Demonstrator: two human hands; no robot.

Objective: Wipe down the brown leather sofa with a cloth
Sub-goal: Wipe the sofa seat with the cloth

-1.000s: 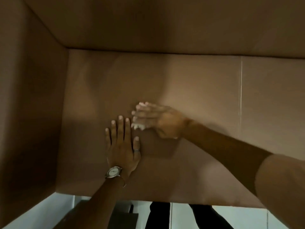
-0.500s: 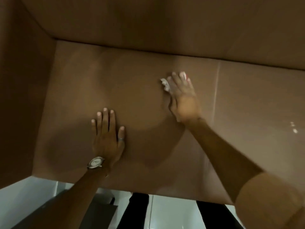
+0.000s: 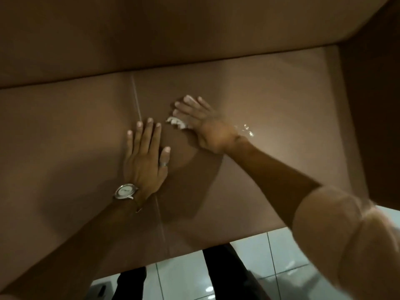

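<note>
head: right hand (image 3: 207,128) presses cloth (image 3: 176,122) (mid-seat) — sofa (image 3: 281,118).

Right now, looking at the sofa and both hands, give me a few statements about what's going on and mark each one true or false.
1. The right hand presses a white cloth against the sofa seat. True.
2. The left hand holds a spray bottle. False: it lies flat and empty on the seat.
3. A wristwatch sits on the left wrist. True.
4. The cloth lies on the floor. False: it is under the right hand's fingers on the seat.
5. Wet glints show on the leather beside the right wrist. True.
</note>
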